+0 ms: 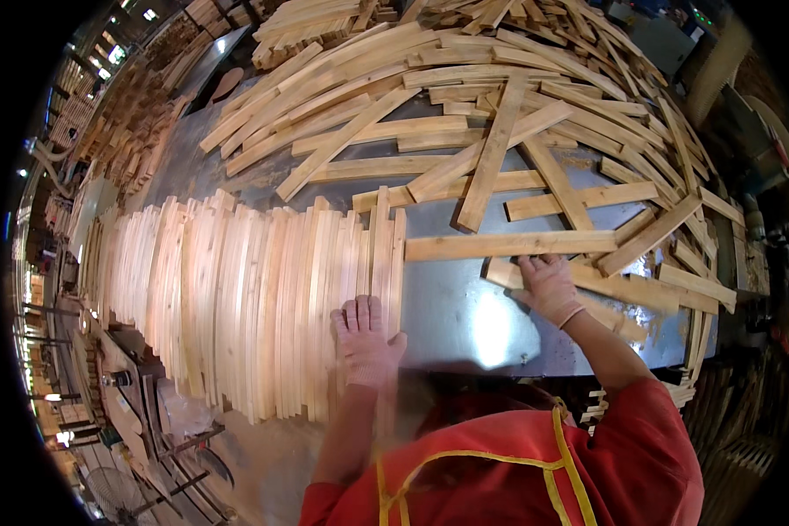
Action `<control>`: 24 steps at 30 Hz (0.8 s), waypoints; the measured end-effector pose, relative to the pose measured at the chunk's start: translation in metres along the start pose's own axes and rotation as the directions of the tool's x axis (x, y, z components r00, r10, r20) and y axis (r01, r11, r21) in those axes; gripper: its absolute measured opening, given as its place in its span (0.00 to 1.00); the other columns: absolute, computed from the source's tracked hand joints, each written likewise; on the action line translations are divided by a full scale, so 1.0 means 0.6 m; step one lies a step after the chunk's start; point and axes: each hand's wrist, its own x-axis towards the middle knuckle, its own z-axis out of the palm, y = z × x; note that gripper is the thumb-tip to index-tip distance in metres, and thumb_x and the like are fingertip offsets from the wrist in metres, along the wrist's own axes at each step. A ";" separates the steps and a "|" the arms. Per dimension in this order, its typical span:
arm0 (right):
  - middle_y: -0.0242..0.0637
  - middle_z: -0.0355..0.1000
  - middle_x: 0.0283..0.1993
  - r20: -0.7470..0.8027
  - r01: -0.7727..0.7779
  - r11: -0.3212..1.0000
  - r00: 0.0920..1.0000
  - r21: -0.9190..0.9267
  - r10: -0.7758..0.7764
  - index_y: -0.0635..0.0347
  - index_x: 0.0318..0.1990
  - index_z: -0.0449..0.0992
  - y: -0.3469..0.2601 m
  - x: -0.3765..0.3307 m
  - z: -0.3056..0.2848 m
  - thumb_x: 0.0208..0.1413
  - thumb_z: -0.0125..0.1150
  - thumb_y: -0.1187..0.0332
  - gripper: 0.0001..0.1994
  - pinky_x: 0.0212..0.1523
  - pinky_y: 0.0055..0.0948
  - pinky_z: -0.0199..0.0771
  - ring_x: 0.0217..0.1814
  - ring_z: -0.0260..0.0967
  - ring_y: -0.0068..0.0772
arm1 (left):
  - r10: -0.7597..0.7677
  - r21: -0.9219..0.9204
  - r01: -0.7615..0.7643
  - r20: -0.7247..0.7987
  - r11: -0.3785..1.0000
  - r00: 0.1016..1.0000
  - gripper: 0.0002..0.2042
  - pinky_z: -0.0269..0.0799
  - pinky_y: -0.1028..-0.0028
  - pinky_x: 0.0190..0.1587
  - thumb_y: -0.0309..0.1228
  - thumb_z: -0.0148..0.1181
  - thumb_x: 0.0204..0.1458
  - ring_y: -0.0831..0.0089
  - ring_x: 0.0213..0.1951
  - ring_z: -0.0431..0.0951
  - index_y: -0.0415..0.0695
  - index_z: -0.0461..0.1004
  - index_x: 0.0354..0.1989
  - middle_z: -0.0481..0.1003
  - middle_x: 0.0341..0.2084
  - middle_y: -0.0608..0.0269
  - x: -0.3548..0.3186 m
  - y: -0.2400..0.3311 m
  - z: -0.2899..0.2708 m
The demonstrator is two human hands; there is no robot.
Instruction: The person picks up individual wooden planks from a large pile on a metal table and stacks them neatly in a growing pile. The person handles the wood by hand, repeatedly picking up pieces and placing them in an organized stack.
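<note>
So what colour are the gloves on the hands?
Pale pink, on both the left hand and right hand; the head view shows it.

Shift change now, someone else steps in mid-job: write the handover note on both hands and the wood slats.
Left hand: gloved, flat and open on the right end of the aligned row of slats.
Right hand: gloved, fingers on a loose slat at the near edge of the jumbled pile; not lifted.
Done: a long row of slats stands side by side across the left of the metal table.
Left: the large loose pile across the table's far and right side remains unsorted.
</note>
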 end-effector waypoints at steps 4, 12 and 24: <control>0.43 0.75 0.65 0.080 -0.069 0.998 0.994 0.012 0.068 0.54 0.74 0.66 0.044 0.066 -0.025 0.55 0.70 0.40 0.44 0.72 0.51 0.60 0.71 0.67 0.52 | -0.002 0.007 0.002 0.018 1.000 1.000 0.51 0.26 0.45 0.83 0.65 0.53 0.58 0.54 0.82 0.46 0.40 0.53 0.82 0.54 0.81 0.54 0.004 0.009 -0.006; 0.42 0.80 0.54 0.044 -0.101 0.395 0.988 0.913 0.150 0.61 0.70 0.74 -0.007 0.107 -0.144 0.53 0.67 0.71 0.32 0.56 0.32 0.78 0.51 0.78 0.39 | 0.006 -0.168 -0.019 -0.077 0.986 0.997 0.49 0.34 0.46 0.83 0.56 0.63 0.55 0.51 0.80 0.51 0.39 0.56 0.80 0.58 0.78 0.51 -0.011 0.012 -0.022; 0.44 0.77 0.62 0.227 -0.231 0.020 0.966 0.973 0.127 0.65 0.83 0.48 -0.255 0.100 0.138 0.60 0.59 0.82 0.44 0.59 0.31 0.77 0.57 0.78 0.36 | -0.069 -0.414 -0.009 -0.173 0.910 0.983 0.38 0.50 0.48 0.78 0.52 0.61 0.57 0.53 0.77 0.57 0.41 0.68 0.72 0.64 0.73 0.48 -0.086 -0.039 -0.032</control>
